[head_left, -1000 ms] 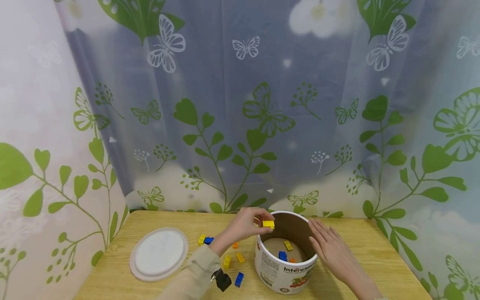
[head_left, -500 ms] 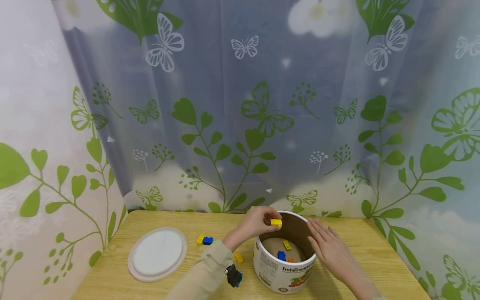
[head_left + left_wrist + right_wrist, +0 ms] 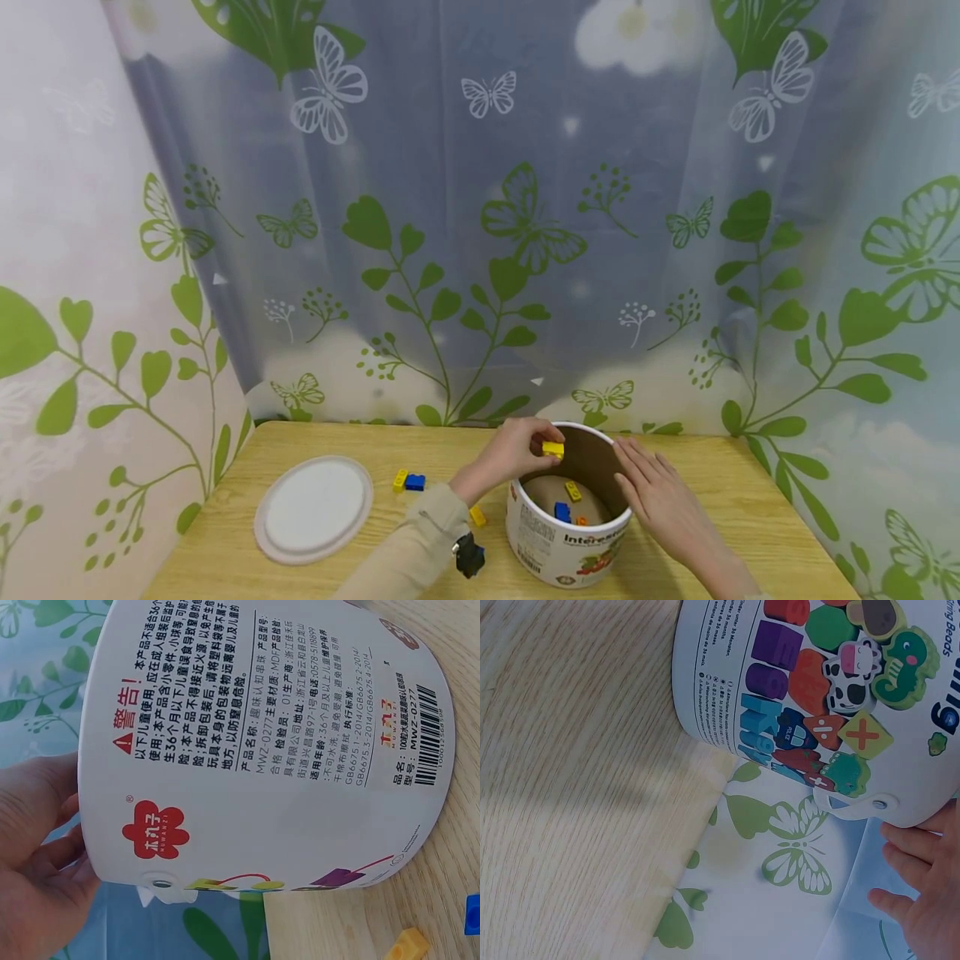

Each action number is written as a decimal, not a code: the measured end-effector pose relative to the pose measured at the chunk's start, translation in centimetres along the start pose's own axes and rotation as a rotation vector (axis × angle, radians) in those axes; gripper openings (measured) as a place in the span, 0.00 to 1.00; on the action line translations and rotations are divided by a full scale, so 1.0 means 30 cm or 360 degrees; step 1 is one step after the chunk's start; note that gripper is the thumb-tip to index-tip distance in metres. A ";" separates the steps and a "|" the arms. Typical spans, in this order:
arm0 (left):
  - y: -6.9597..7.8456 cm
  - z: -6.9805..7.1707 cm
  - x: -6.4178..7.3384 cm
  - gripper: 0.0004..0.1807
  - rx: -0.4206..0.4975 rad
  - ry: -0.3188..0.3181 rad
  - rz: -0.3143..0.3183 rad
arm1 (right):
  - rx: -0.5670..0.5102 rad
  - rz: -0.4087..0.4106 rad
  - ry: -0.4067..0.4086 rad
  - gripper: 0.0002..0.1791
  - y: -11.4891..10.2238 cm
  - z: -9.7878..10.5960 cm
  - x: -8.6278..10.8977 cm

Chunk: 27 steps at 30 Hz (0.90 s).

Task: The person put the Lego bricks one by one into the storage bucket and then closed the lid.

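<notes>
My left hand [image 3: 513, 454] pinches a yellow toy brick [image 3: 553, 450] between thumb and fingers, over the near-left part of a white bucket's opening. The bucket [image 3: 536, 542] stands upright, printed outside and brown inside. On its floor lie a yellow brick [image 3: 573, 492], a blue brick [image 3: 562, 512] and a small orange piece [image 3: 582, 521]. My right hand [image 3: 663, 500] rests with extended fingers against the bucket's right rim. In the left wrist view the bucket wall [image 3: 262, 795] hides the held brick and the fingertips. The right wrist view shows the right fingers [image 3: 911, 844] beside the handle joint.
A round white lid [image 3: 313, 508] lies on the wooden table [image 3: 232, 542] at left. Between lid and bucket are a yellow brick [image 3: 401, 480], a blue brick [image 3: 415, 482] and an orange-yellow brick [image 3: 477, 516]. A patterned curtain [image 3: 450, 250] hangs behind the table.
My left hand has moved right with the yellow brick, further over the bucket's opening, then barely shifted. Its sleeve now covers some loose bricks seen earlier. The right hand has stayed at the rim.
</notes>
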<state>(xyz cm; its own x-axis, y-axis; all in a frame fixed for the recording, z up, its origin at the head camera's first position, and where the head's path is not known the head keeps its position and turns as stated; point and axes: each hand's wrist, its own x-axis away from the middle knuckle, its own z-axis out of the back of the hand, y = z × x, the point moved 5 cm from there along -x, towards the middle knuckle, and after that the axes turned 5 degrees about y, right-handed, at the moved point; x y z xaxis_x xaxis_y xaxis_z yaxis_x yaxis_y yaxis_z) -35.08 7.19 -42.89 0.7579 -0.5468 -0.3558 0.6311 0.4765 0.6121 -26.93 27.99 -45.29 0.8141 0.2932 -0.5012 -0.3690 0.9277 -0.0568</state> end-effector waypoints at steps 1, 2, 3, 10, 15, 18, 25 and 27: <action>0.001 0.000 0.000 0.14 -0.0010 0.0006 -0.0008 | -0.0002 -0.0004 -0.0007 0.27 0.001 -0.002 0.001; 0.002 0.001 0.001 0.14 -0.0022 0.0017 -0.0022 | -0.0005 -0.0008 -0.0016 0.27 0.002 -0.004 0.001; 0.003 0.002 0.002 0.15 -0.0026 0.0026 -0.0030 | -0.0007 -0.0005 -0.0016 0.27 0.001 -0.004 0.001; 0.007 0.028 0.015 0.14 0.0150 0.0137 -0.0059 | -0.0011 -0.0004 -0.0009 0.27 0.000 -0.006 0.000; 0.013 0.060 0.025 0.13 0.0213 0.0204 -0.0082 | 0.0002 0.0020 0.0021 0.27 -0.003 -0.003 -0.001; 0.013 0.076 0.034 0.14 0.0257 0.0208 -0.0063 | 0.0002 0.0012 0.0015 0.27 -0.001 -0.002 -0.001; -0.010 0.107 0.070 0.16 0.0304 0.0241 -0.0006 | -0.0024 -0.0008 -0.0010 0.27 -0.002 0.003 -0.002; -0.020 0.114 0.081 0.16 0.0299 0.0261 0.0008 | -0.0020 -0.0008 -0.0013 0.27 -0.002 0.003 -0.002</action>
<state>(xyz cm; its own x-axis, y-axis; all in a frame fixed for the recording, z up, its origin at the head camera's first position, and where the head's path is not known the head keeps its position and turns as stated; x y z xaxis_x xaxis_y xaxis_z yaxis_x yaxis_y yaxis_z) -34.18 3.22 -41.69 0.7873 -0.4183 -0.4530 0.5971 0.3340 0.7293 -26.91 27.95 -45.17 0.8197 0.2904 -0.4938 -0.3705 0.9262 -0.0704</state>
